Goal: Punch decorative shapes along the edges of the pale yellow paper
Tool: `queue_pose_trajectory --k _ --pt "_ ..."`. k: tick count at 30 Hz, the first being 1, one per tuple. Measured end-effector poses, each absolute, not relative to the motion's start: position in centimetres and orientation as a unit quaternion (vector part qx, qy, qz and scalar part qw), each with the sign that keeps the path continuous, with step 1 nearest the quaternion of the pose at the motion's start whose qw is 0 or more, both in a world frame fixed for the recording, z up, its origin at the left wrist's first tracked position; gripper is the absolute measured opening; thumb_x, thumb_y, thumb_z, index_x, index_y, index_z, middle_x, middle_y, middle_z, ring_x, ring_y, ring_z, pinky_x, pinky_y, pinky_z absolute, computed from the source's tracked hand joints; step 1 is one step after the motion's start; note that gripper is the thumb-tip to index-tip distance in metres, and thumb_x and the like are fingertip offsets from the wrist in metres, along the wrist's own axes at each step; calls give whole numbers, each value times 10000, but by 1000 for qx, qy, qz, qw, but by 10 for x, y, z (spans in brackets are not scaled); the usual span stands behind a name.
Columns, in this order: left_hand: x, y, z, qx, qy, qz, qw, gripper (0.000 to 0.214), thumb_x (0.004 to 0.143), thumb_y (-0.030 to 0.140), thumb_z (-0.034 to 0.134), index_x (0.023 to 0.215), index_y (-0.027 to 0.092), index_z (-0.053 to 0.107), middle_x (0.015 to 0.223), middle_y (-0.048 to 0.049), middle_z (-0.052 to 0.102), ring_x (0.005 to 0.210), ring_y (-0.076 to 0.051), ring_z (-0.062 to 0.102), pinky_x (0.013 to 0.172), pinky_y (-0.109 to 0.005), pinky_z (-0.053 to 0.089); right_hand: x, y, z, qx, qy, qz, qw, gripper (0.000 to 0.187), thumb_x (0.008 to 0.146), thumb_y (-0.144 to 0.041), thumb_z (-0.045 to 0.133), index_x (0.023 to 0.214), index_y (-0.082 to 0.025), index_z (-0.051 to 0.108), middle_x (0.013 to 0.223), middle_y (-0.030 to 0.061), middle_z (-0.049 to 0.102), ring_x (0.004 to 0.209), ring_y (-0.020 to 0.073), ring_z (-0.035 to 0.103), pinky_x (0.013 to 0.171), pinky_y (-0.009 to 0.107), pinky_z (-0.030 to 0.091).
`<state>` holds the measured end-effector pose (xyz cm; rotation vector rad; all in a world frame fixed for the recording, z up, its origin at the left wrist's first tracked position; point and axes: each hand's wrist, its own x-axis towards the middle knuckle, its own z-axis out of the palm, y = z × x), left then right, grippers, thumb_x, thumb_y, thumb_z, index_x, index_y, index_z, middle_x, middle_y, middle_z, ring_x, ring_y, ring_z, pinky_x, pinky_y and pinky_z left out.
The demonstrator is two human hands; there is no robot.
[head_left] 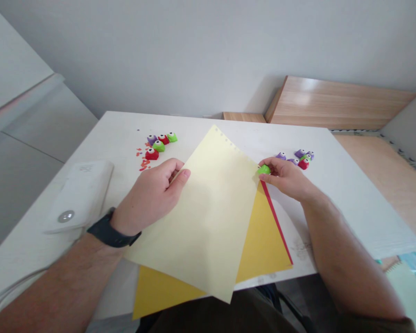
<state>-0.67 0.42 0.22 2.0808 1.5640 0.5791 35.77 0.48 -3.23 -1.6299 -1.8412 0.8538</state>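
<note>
Head view, cream paper (pixel 197 222), overhanging white table (pixel 353 208) edge

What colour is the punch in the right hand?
The punch is lime green, shown in the head view.

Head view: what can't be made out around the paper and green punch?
In the head view:
green craft punch: right hand covers most of it, hiding its cutter shape.
darker yellow sheet: pale yellow sheet covers most of it.
left hand: fingers hidden behind the pale yellow sheet.
red paper scraps: too small to tell shapes.
</note>
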Motion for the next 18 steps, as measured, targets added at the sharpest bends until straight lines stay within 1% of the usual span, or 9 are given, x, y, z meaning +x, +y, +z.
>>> queue_pose_trajectory --k 4,6,9,12,15,18 --pt "-8 5 0 761 569 203 237 230 1045 406 495 895 238 541 666 65 550 629 -161 540 624 -325 354 358 5 -33 -599 -681 327 267 287 870 -386 745 1113 -240 706 836 9 645 734 184 552 684 340 468" --pt "-8 5 -1 761 565 206 244 201 1048 399 498 940 239 556 717 60 590 660 -161 568 640 -324 376 359 5 -33 -596 -681 330 269 288 872 -388 746 1116 -242 704 831 4 638 729 181 547 681 337 464" --pt "-7 5 -3 741 552 235 302 161 1040 398 538 1067 245 580 906 44 690 777 -156 656 704 -308 454 358 4 -32 -587 -687 329 272 291 872 -384 748 1119 -238 704 837 4 642 734 181 551 683 335 465" --pt "-7 5 -3 717 530 271 363 219 1019 415 599 1152 241 590 1064 16 722 900 -158 700 789 -295 511 357 2 -28 -574 -701 329 267 290 876 -367 745 1127 -229 706 864 13 656 760 185 561 704 338 476" --pt "-7 5 -3 712 524 286 370 253 1008 416 629 1170 225 595 1090 1 726 927 -160 701 821 -292 521 354 0 -25 -560 -713 337 254 291 878 -343 743 1142 -224 706 891 19 667 783 190 575 734 346 489" --pt "-6 5 -4 709 512 300 381 254 1011 409 622 1170 214 588 1106 -11 732 946 -167 705 816 -293 523 350 -2 -23 -544 -717 357 250 288 882 -335 743 1144 -220 704 904 22 674 799 196 592 753 352 498"
